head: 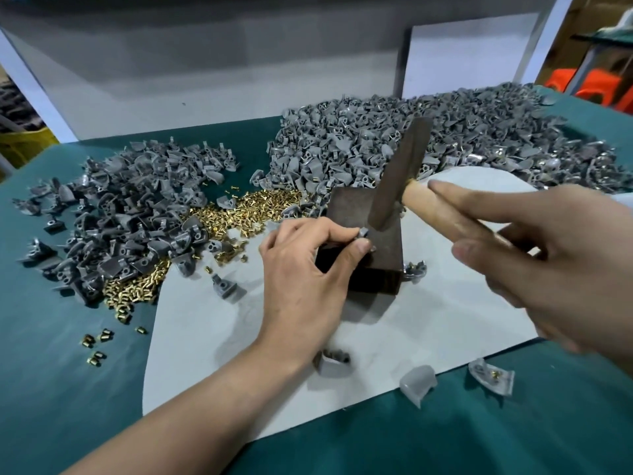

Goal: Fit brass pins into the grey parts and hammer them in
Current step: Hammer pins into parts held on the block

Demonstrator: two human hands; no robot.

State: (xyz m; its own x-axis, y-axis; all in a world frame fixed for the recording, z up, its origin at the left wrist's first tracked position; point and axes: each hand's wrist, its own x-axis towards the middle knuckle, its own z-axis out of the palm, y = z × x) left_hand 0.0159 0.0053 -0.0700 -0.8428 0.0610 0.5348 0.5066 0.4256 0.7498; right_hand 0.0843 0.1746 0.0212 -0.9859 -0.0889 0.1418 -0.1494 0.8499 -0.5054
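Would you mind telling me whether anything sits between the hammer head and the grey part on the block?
Nothing visible does. The hammer head hangs close over the grey part on the block, though the left hand pinches that part right beside it.

A: Where are the hands?
B: The left hand (305, 265) pinches a small grey part (363, 233) on top of the dark block (352, 207). The right hand (548, 255) grips the hammer (400, 176) by its wooden handle, with the head just beside the part.
A: And around them?
B: Brass pins (219, 217) lie left of the block, among heaps of grey parts (411, 132).
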